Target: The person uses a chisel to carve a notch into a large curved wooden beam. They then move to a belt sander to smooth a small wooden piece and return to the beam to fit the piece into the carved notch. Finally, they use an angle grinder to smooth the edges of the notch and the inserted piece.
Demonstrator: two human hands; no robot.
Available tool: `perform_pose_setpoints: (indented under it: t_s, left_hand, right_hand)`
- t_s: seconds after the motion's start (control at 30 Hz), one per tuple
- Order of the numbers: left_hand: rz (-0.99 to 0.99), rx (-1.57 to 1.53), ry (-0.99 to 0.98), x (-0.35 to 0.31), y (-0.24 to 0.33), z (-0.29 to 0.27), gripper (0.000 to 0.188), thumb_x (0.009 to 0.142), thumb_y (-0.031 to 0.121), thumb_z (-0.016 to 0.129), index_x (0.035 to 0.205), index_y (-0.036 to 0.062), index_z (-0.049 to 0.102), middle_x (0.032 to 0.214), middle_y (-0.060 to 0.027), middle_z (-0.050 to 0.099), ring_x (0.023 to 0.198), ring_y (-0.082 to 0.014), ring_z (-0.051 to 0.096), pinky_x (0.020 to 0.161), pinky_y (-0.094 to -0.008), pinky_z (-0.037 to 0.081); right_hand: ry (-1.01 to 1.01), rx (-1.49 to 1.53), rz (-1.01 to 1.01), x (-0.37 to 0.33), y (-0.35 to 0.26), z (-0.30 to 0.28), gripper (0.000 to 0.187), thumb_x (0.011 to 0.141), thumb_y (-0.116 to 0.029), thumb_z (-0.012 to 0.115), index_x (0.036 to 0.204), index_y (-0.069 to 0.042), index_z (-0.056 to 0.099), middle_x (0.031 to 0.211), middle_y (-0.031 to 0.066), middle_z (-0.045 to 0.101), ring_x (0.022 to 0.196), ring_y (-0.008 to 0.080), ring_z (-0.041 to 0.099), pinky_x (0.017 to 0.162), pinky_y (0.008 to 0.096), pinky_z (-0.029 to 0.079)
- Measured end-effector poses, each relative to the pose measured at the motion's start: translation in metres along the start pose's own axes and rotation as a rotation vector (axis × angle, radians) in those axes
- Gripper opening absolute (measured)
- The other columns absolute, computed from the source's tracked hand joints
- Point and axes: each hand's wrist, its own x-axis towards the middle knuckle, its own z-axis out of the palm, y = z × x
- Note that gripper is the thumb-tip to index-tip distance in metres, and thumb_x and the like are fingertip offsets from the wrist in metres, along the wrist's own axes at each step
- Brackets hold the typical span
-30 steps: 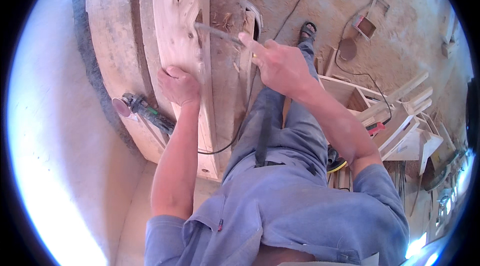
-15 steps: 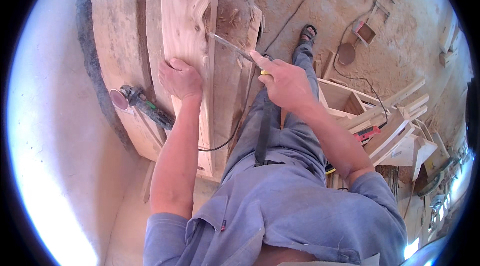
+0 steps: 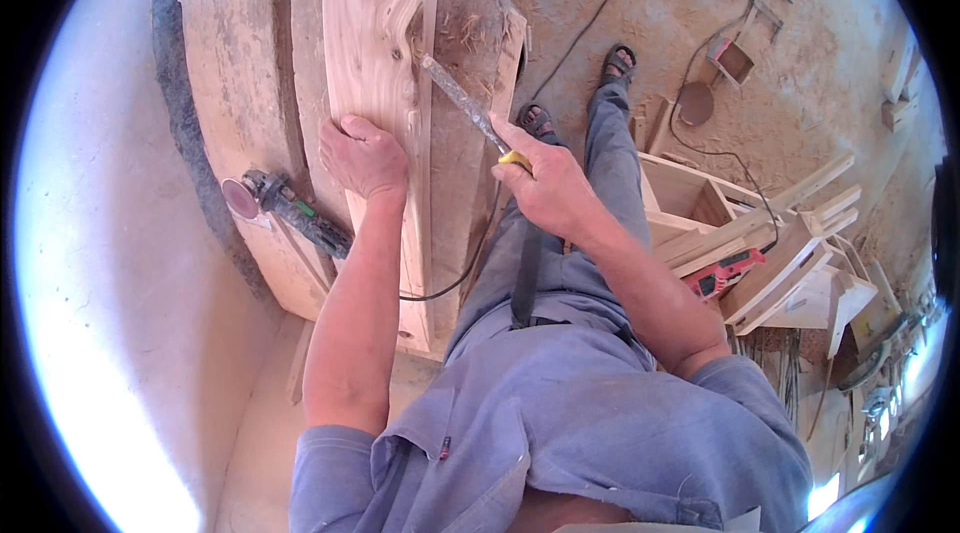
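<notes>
A long pale wooden plank [image 3: 370, 53] with a knot and a rough notch on its right edge lies along the workbench [image 3: 465, 63]. My left hand [image 3: 364, 161] rests on it, fingers curled over its left edge. In my right hand [image 3: 550, 191] is a chisel [image 3: 462, 100] with a yellow handle and a long, worn metal blade. Its tip is at the plank's right edge, just below the notch; whether it touches the wood I cannot tell. Some wood shavings [image 3: 470, 28] lie on the bench beside the notch.
Left of the plank lies an angle grinder [image 3: 292, 213] with a round disc; a black cord [image 3: 470, 271] crosses the plank's near end. Right of my legs are a wooden frame [image 3: 690, 195], loose boards and a red tool [image 3: 722, 275]. Shavings and cords cover the floor.
The chisel has turned, so its blade now shows its broad face and stands steeper. My right hand has drawn slightly left and down. My left hand stays on the plank.
</notes>
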Motion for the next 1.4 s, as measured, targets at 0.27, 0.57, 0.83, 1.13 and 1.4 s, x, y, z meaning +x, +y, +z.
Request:
perform_pose_setpoints:
  t_s: [0.27,0.57,0.83,1.13,1.4]
  left_hand:
    - [-0.019,0.000,-0.072,-0.001,0.003,-0.005,0.044,0.102,0.031,0.043,0.113,-0.0078,0.060,0.113,-0.0340,0.064,0.109,-0.0521,0.056,0.096,-0.0594,0.041]
    - [-0.040,-0.013,-0.064,-0.002,0.001,-0.004,0.043,0.102,0.030,0.043,0.114,-0.0071,0.060,0.114,-0.0323,0.064,0.110,-0.0509,0.056,0.098,-0.0587,0.041]
    - [-0.024,-0.040,-0.031,-0.004,0.008,-0.008,0.041,0.102,0.030,0.043,0.110,-0.0060,0.061,0.111,-0.0310,0.066,0.108,-0.0497,0.059,0.097,-0.0574,0.042]
    - [-0.013,-0.030,0.003,-0.002,0.002,-0.003,0.039,0.101,0.030,0.046,0.107,-0.0045,0.062,0.110,-0.0301,0.067,0.106,-0.0483,0.060,0.096,-0.0572,0.043]
    - [-0.025,0.004,-0.005,-0.001,0.004,-0.002,0.038,0.100,0.031,0.047,0.106,-0.0030,0.063,0.110,-0.0281,0.068,0.106,-0.0471,0.061,0.096,-0.0570,0.043]
  right_hand:
    - [0.058,0.169,0.023,0.004,0.006,0.034,0.063,0.095,-0.012,0.067,0.155,-0.006,0.048,0.092,0.0269,0.069,0.088,0.0412,0.070,0.083,0.0414,0.052]
    - [0.152,0.379,0.003,0.016,0.010,0.079,0.066,0.095,-0.007,0.065,0.157,-0.006,0.044,0.084,0.0116,0.063,0.074,0.0152,0.057,0.076,0.0302,0.051]
    - [0.068,0.694,-0.049,0.029,0.009,0.090,0.066,0.099,-0.008,0.060,0.161,-0.003,0.037,0.071,0.0093,0.061,0.063,0.0156,0.064,0.058,0.0323,0.051]
    - [0.252,0.532,-0.081,0.040,-0.027,0.028,0.069,0.103,-0.008,0.056,0.165,-0.005,0.027,0.074,0.0017,0.057,0.057,0.0098,0.053,0.053,0.0279,0.050]
    - [0.153,-0.040,-0.046,0.023,-0.019,0.031,0.075,0.099,-0.015,0.062,0.166,-0.024,0.030,0.081,0.0123,0.065,0.069,0.0238,0.061,0.075,0.0380,0.054]
